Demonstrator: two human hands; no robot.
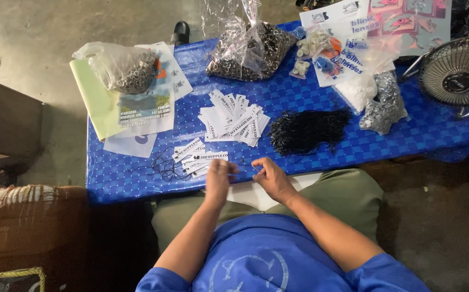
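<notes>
Head view is looking down on a blue checked tabletop (353,146); at lower centre of the frame the left hand (219,178) is pinching a small white paper tag (233,173), fingers narrow around it, while the right hand (269,176) is closing thumb and forefinger on what looks like a thin black string, though it is too fine to be sure; the tag is lying with its long axis running left to right between the hands; it looks light, thin and bendable, best taken by an edge; finished tags (194,157) are lying just left; a loose tag pile (234,119) and black strings (307,130) are sitting above.
</notes>
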